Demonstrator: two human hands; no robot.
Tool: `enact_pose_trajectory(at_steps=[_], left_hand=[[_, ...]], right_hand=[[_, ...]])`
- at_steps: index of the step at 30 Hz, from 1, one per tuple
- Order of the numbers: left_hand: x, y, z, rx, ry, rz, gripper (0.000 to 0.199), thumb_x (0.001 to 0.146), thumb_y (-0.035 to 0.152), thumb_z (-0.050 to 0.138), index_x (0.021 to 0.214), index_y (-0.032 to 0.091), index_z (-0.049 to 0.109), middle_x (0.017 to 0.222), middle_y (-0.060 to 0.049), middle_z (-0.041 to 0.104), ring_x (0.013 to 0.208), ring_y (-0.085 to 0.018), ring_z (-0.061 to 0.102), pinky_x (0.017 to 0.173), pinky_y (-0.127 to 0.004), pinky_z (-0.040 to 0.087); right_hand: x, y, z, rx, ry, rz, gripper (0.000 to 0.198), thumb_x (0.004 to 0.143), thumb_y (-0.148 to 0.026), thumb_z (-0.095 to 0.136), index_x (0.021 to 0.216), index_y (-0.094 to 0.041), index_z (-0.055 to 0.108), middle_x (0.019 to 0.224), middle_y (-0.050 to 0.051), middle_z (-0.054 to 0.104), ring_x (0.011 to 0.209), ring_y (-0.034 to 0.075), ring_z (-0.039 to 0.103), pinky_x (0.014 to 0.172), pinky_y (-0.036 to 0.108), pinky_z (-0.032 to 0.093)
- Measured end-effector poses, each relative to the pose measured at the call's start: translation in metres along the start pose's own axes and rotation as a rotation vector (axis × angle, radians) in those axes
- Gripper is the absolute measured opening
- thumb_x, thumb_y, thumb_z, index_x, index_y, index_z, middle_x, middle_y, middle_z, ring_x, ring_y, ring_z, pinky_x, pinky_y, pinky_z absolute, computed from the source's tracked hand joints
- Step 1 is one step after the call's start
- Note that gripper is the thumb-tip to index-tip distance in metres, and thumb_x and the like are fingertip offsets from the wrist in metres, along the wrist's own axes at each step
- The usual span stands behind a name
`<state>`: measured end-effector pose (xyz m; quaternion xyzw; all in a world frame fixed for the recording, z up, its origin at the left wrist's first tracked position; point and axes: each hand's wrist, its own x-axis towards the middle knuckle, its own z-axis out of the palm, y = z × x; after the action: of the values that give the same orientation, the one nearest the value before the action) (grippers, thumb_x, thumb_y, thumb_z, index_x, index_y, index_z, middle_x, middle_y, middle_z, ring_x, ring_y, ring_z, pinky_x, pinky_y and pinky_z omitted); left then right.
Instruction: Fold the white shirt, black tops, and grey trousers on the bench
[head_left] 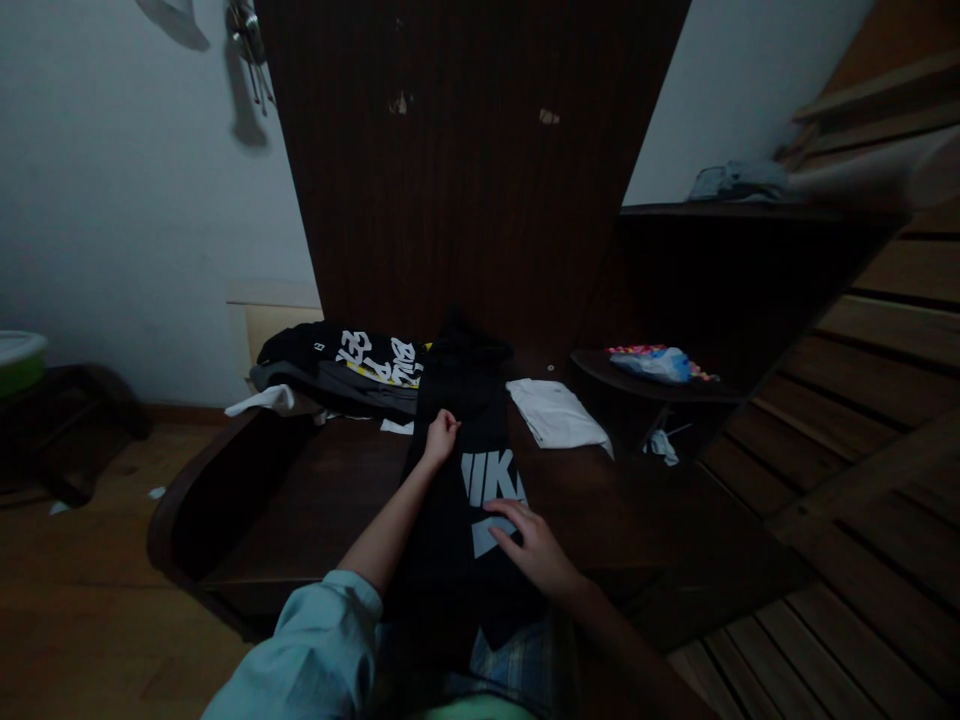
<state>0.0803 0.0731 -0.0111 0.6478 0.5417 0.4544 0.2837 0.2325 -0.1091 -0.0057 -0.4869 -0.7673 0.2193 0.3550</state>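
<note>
A black shirt (442,510) with grey block lettering lies lengthwise over the dark wooden bench, its near end hanging toward my lap. My left hand (441,438) is closed on the shirt's upper part, fingertips pinched together at the cloth. Over the printed letters, my right hand (534,548) rests with thumb and fingers apart, at or just above the fabric. To the right is a folded white garment (559,413). A pile of dark clothes (337,365) with white and yellow print lies at the back left.
The bench (330,500) has a rounded left arm and a tall dark panel (465,180) behind. On the right, a corner shelf (645,385) carries a blue and pink packet (660,363). Wooden slats (885,540) stand beyond it. A stool with a green tub (21,362) is far left.
</note>
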Motion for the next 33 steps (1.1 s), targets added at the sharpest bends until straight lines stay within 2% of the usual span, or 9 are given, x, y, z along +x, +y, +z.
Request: enact_pose_trajectory(at_steps=[6,10,14,16,20,24,27,30,33], left_hand=[[0.004,0.004,-0.001,0.028,-0.14,0.023,0.01,0.073,0.01,0.051,0.08,0.017,0.054,0.073,-0.001,0.058,0.075,-0.014,0.057,0.072,-0.026,0.044],[-0.003,0.013,-0.011,0.067,-0.239,0.056,0.027,0.072,0.013,0.055,0.099,0.016,0.054,0.094,-0.006,0.06,0.091,-0.018,0.057,0.082,-0.03,0.044],[-0.037,0.023,-0.027,0.326,-0.257,0.294,0.048,0.074,0.019,0.054,0.12,0.015,0.043,0.13,-0.013,0.039,0.119,-0.024,0.038,0.099,-0.037,0.031],[-0.057,0.025,-0.033,0.437,-0.361,0.435,0.046,0.078,0.028,0.05,0.123,0.019,0.042,0.135,-0.011,0.034,0.124,-0.024,0.032,0.101,-0.038,0.029],[-0.075,0.02,-0.036,0.617,-0.592,0.486,0.043,0.086,0.043,0.034,0.125,0.026,0.041,0.137,-0.005,0.036,0.126,-0.024,0.028,0.1,-0.044,0.027],[-0.06,0.014,-0.03,0.711,-0.56,0.404,0.046,0.088,0.043,0.026,0.129,0.025,0.035,0.139,-0.004,0.032,0.129,-0.023,0.023,0.102,-0.045,0.021],[-0.046,0.011,-0.026,0.712,-0.544,0.381,0.046,0.088,0.044,0.025,0.129,0.026,0.036,0.139,-0.002,0.033,0.129,-0.021,0.024,0.103,-0.042,0.021],[-0.04,0.01,-0.025,0.699,-0.537,0.381,0.045,0.089,0.043,0.024,0.128,0.026,0.037,0.138,-0.001,0.034,0.128,-0.019,0.025,0.103,-0.04,0.022],[-0.041,0.008,-0.025,0.685,-0.53,0.374,0.047,0.089,0.043,0.021,0.129,0.024,0.037,0.138,-0.002,0.034,0.128,-0.019,0.025,0.103,-0.04,0.021]], right_hand=[[-0.019,0.0,0.006,-0.215,-0.161,-0.102,0.038,0.082,-0.028,0.047,0.119,-0.025,0.05,0.129,0.004,0.046,0.122,0.021,0.038,0.102,0.041,0.029],[-0.012,-0.002,-0.002,-0.265,-0.239,-0.101,0.043,0.084,-0.032,0.045,0.126,-0.026,0.042,0.134,0.003,0.04,0.126,0.019,0.032,0.104,0.04,0.025],[-0.006,0.0,-0.008,-0.308,-0.294,-0.106,0.045,0.086,-0.036,0.038,0.129,-0.024,0.038,0.137,0.003,0.036,0.128,0.018,0.027,0.106,0.039,0.023],[-0.004,0.003,-0.008,-0.324,-0.305,-0.112,0.045,0.087,-0.037,0.037,0.13,-0.023,0.037,0.138,0.003,0.034,0.129,0.017,0.025,0.106,0.039,0.021],[0.011,0.012,-0.004,-0.294,-0.286,-0.105,0.046,0.086,-0.035,0.039,0.129,-0.02,0.038,0.137,0.006,0.035,0.129,0.018,0.025,0.106,0.04,0.02],[0.039,0.024,-0.008,-0.121,-0.251,-0.058,0.043,0.081,-0.037,0.047,0.121,-0.02,0.048,0.132,0.007,0.042,0.126,0.021,0.031,0.104,0.042,0.023],[0.051,0.033,-0.018,0.119,-0.147,0.037,0.034,0.081,-0.039,0.045,0.105,-0.019,0.06,0.115,0.008,0.058,0.111,0.021,0.049,0.097,0.04,0.033],[0.038,0.041,-0.029,0.276,-0.007,0.141,0.031,0.081,-0.038,0.043,0.091,-0.017,0.063,0.093,0.007,0.066,0.091,0.019,0.059,0.085,0.035,0.042],[0.007,0.045,-0.04,0.236,0.057,0.162,0.023,0.078,-0.033,0.048,0.083,-0.017,0.064,0.082,0.005,0.064,0.077,0.017,0.059,0.071,0.03,0.045]])
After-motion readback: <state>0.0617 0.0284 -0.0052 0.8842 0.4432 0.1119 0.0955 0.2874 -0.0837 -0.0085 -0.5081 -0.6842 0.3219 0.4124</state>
